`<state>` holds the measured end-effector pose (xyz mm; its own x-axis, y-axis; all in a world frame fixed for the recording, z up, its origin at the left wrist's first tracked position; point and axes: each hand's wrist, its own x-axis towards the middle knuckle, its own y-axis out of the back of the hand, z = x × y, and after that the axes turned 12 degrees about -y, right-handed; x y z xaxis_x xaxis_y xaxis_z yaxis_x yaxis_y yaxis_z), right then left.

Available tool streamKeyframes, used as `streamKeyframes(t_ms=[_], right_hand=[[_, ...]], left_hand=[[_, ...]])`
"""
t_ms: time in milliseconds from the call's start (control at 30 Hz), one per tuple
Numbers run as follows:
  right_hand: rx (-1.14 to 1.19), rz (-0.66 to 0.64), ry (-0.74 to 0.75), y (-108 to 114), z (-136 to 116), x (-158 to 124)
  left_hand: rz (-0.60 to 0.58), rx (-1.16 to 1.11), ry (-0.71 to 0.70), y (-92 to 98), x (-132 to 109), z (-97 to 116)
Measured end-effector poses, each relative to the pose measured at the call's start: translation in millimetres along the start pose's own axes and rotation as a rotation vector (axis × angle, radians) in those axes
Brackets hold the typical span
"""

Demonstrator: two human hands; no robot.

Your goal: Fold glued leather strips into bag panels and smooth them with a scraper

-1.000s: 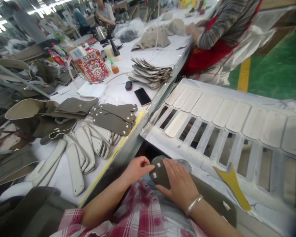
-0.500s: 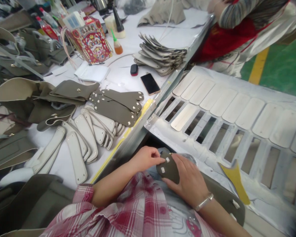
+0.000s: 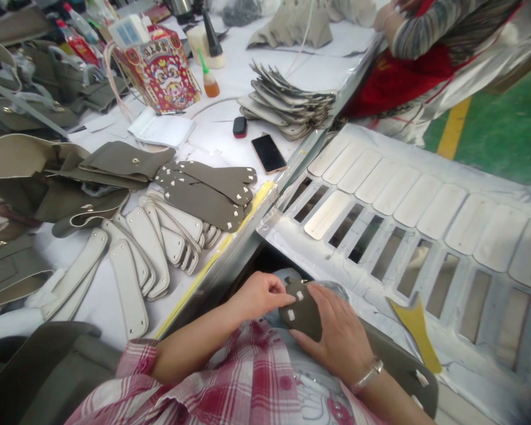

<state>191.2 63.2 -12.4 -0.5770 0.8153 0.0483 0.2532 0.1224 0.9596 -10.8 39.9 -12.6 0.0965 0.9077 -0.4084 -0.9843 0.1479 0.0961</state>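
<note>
An olive-grey leather piece (image 3: 304, 314) with rounded ends lies across my lap, running under my right forearm to the lower right. Small white tabs are stuck near both of its ends. My right hand (image 3: 338, 324) grips it, thumb on the near side and fingers over the top. My left hand (image 3: 260, 297) is curled, with thumb and index finger pinched together at the piece's left end, beside a white tab. Whatever sits between those fingertips is too small to make out. A small gold-coloured metal bit (image 3: 304, 282) shows at the top edge of the piece.
Pale strap pieces with rivets (image 3: 130, 289) and olive pieces with white tabs (image 3: 207, 192) lie on the left table. A phone (image 3: 269, 153) and stacked pieces (image 3: 287, 100) are farther back. A slotted white rack (image 3: 380, 236) holds pale panels at right. A co-worker's sleeve (image 3: 425, 32) is beyond.
The camera view has shifted slightly, so the table things appear a little farther left. Both hands keep nearly the same hold on the leather piece.
</note>
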Motion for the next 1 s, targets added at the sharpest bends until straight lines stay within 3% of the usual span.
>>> streamKeyframes(t_ms=[167, 533, 733, 1000], right_hand=[[-0.008, 0.009, -0.007, 1, 0, -1], [0.022, -0.030, -0.027, 4, 0, -1], [0.022, -0.013, 0.000, 4, 0, 0], [0.017, -0.035, -0.018, 1, 0, -1]], left_hand=[[0.039, 0.002, -0.003, -2.9, 2, 2], [-0.008, 0.145, -0.050, -0.6, 6, -1], [-0.106, 0.286, -0.137, 5.5, 14, 3], [-0.206, 0.103, -0.090, 7.6, 23, 5]])
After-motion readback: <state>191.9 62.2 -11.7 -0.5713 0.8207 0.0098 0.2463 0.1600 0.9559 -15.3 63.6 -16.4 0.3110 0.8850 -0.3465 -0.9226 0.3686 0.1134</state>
